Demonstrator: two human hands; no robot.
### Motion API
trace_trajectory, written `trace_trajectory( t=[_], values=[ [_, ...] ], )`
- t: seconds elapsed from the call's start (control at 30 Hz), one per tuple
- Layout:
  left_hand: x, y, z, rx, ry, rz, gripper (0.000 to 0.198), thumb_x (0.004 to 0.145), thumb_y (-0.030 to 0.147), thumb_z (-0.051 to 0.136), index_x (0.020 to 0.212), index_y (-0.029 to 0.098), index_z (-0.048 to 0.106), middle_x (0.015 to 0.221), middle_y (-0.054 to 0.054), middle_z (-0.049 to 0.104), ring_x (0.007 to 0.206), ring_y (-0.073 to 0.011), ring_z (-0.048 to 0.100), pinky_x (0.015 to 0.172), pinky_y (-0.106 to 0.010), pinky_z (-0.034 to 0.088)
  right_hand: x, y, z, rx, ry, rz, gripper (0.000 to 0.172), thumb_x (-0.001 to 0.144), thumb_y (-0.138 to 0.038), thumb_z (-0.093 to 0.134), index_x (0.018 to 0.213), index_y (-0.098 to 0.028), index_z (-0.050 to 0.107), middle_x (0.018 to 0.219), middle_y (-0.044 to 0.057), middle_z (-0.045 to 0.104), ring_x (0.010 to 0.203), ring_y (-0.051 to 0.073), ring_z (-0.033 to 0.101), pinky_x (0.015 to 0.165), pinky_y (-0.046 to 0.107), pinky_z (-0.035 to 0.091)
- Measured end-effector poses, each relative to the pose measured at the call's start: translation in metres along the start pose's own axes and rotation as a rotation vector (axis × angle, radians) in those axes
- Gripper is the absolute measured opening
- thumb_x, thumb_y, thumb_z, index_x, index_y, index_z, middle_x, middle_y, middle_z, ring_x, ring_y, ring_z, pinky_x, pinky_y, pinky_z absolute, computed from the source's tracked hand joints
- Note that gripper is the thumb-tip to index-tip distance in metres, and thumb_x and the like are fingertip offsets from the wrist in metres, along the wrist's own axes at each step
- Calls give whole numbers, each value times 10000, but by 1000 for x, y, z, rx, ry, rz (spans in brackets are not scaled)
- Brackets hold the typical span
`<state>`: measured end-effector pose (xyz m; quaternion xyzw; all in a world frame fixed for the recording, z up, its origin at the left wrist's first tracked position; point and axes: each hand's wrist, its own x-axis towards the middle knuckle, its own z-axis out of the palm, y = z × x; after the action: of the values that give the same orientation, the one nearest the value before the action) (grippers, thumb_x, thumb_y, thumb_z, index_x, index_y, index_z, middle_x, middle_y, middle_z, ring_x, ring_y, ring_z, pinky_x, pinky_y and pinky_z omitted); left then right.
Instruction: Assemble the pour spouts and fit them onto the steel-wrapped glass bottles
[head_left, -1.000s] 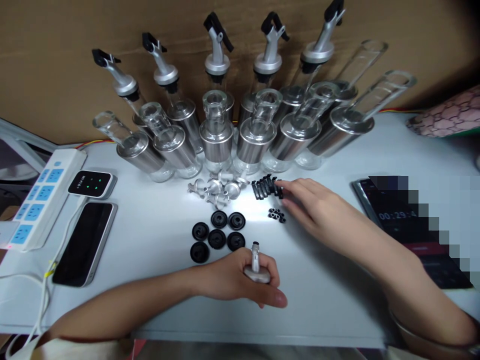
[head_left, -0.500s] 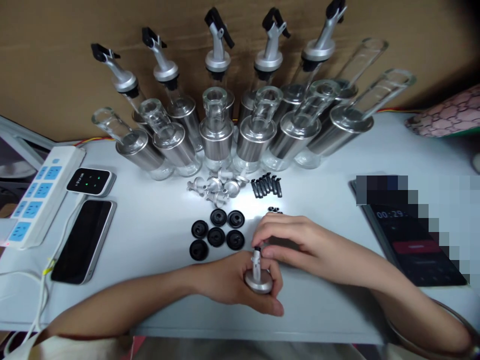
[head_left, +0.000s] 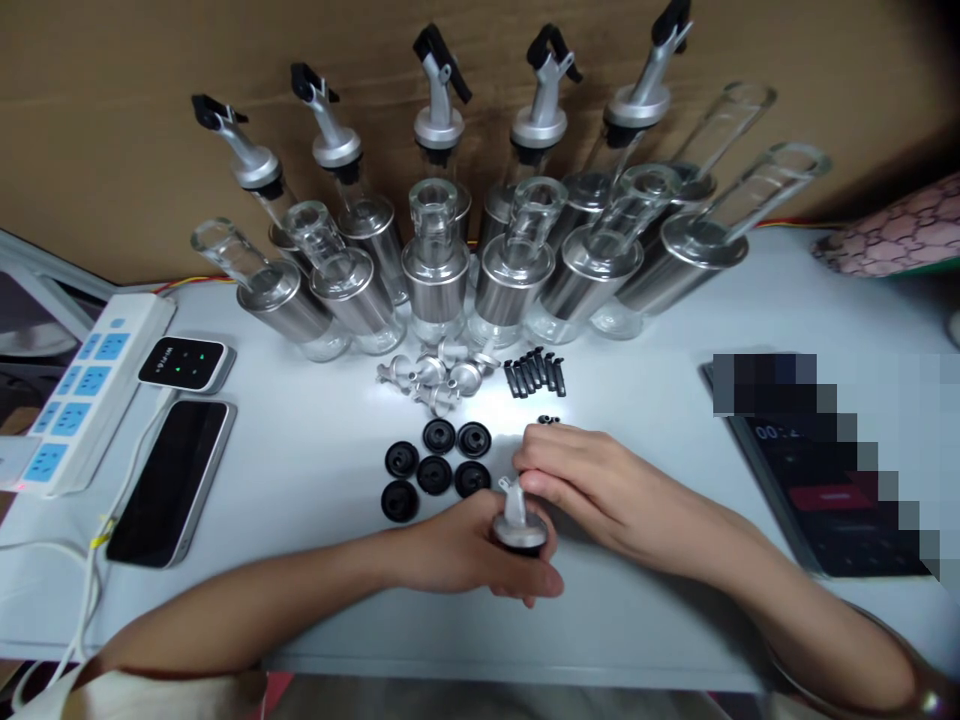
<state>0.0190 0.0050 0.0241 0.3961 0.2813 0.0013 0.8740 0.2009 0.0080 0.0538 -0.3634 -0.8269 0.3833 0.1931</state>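
My left hand point(head_left: 461, 545) is wrapped round a silver bottle pourer point(head_left: 519, 530) with a dark stopper under its collar. The spout points up and tilts to the right. My right hand point(head_left: 592, 485) is closed over the spout's tip, its thumb and fingers pinched together and hiding the tip. Left of the hands lie several black round stoppers point(head_left: 435, 475). Beyond them is a pile of loose silver pourer spouts point(head_left: 442, 375). Several black levers point(head_left: 534, 374) lie in a row, and some tiny black caps point(head_left: 549, 419) sit just behind my right hand.
Steel-and-glass bottles point(head_left: 439, 290) stand in two rows at the back, some topped with pourers point(head_left: 439, 125). On the left are a power strip point(head_left: 90, 380), a small Wi-Fi device point(head_left: 186, 362) and a phone point(head_left: 169, 485). A tablet with a partly blurred screen point(head_left: 832, 495) lies right.
The pourer has turned and tipped in my left hand, so its dark stopper now shows. My right fingers have closed in over the spout's tip, covering the small black piece seen there before.
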Motion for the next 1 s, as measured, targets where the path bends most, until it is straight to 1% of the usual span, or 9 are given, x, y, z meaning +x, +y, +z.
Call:
trace_trajectory(
  t=[0.07, 0.17, 0.3, 0.43, 0.57, 0.63, 0.73, 0.9, 1.0],
  values=[
    [0, 1, 0, 28, -11, 7, 365, 661, 414, 771, 653, 163, 506, 569, 63, 515, 514, -59, 417, 511, -221, 310, 0, -1, 1, -27, -4, -22, 355, 1021, -282, 305, 703, -201, 442, 677, -11, 500, 624, 127, 467, 615, 264, 382],
    [0, 0, 0, 18, -10, 9, 333, 653, 376, 777, 693, 167, 520, 576, 68, 506, 523, -64, 423, 523, -222, 326, 0, -4, 1, -39, 2, -14, 399, 1019, -282, 293, 660, -200, 448, 630, -16, 508, 582, 122, 467, 620, 270, 391],
    [0, -2, 1, 33, -7, 27, 273, 667, 307, 752, 754, 170, 532, 613, 62, 501, 561, -78, 439, 548, -226, 341, 0, -6, 1, 5, -10, 0, 454, 1017, -288, 283, 618, -199, 482, 577, -19, 543, 540, 117, 502, 615, 266, 407],
    [-2, -1, 2, 86, -19, 63, 182, 695, 231, 698, 767, 165, 545, 651, 58, 469, 601, -77, 419, 579, -226, 341, -2, -5, 2, 34, -3, -12, 461, 1013, -256, 301, 604, -196, 505, 533, -33, 575, 505, 101, 518, 620, 248, 413],
    [-2, 1, 2, 88, -7, 73, 119, 694, 190, 657, 742, 159, 552, 653, 54, 487, 607, -73, 431, 589, -222, 350, -3, -5, 2, 26, 32, -25, 452, 1006, -231, 322, 587, -196, 490, 513, -38, 570, 496, 96, 514, 599, 233, 402],
    [-1, -1, 1, 49, -2, 70, 130, 682, 199, 668, 716, 157, 551, 640, 49, 519, 581, -72, 448, 572, -225, 357, -3, -5, 3, -4, 65, -32, 434, 1005, -233, 325, 600, -194, 476, 526, -35, 551, 488, 93, 492, 574, 227, 390],
    [1, -5, -2, -67, -30, 80, 154, 679, 213, 685, 663, 155, 542, 615, 38, 563, 517, -67, 461, 536, -234, 359, -2, -4, 3, -83, 136, -49, 403, 1008, -245, 318, 634, -197, 458, 560, -28, 521, 504, 102, 462, 551, 235, 371],
    [4, -11, -6, -202, -74, 133, 270, 650, 283, 791, 610, 151, 559, 553, 47, 547, 528, -80, 473, 594, -273, 372, 0, 0, 5, -204, 172, -116, 412, 1025, -271, 271, 667, -201, 462, 604, -13, 513, 555, 122, 448, 625, 270, 402],
    [5, -11, -7, -293, -87, 126, 349, 607, 328, 844, 602, 155, 542, 526, 52, 538, 497, -77, 443, 587, -285, 344, 0, 3, 7, -257, 231, -143, 417, 1027, -316, 274, 675, -202, 468, 608, -7, 497, 574, 130, 444, 620, 268, 412]
  ],
)
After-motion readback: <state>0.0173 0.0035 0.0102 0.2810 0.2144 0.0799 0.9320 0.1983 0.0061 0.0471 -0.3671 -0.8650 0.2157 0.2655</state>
